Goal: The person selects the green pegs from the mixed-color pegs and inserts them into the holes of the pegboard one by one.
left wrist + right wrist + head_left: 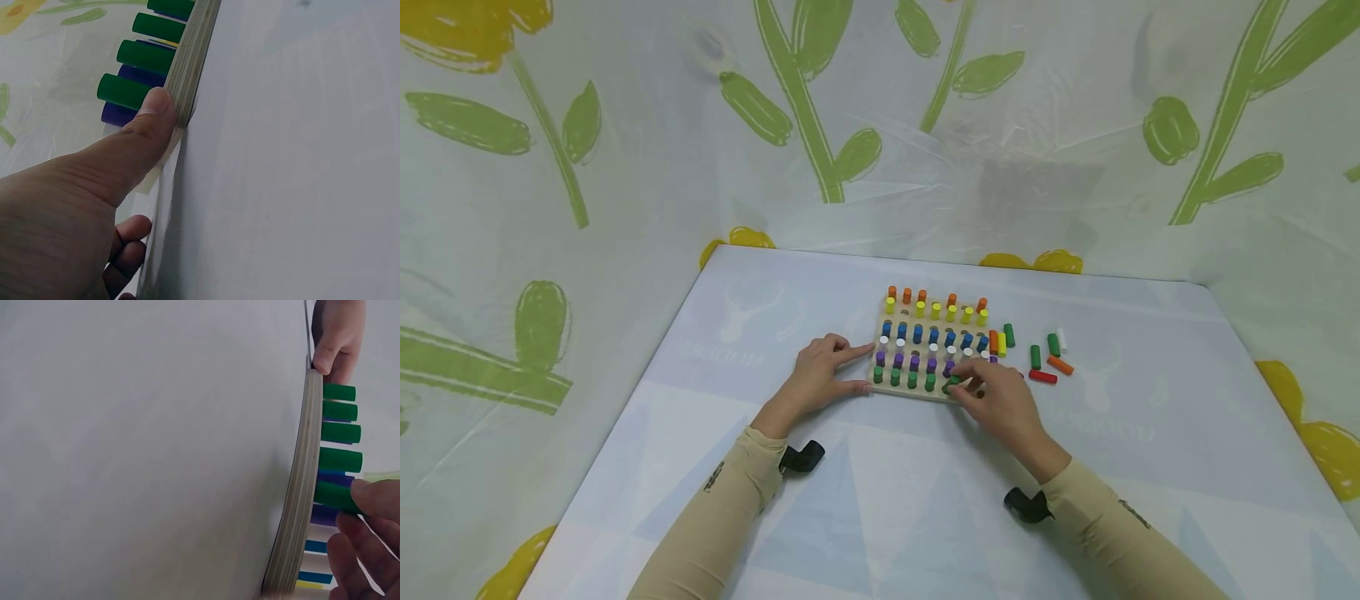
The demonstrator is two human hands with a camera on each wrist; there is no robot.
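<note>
A wooden pegboard [917,393] lies on the table with rows of orange, yellow, blue, white, purple and green pegs upright in it. At its left edge rests my left hand [815,373], thumb and index finger stretched to the board; the thumb [153,119] lies against the near corner beside a green peg [122,92]. My right hand [1003,406] pinches another green peg [335,496] between thumb and fingers at the front row, its lower end right at the board. Part of the board's right side is hidden behind this hand.
Right of the board lie several loose pegs, among them a red peg [1042,377], an orange peg [1061,365], a white peg [1062,340] and a yellow peg [1002,344]. A wall sheet with printed plants [865,100] rises behind the table [1112,433].
</note>
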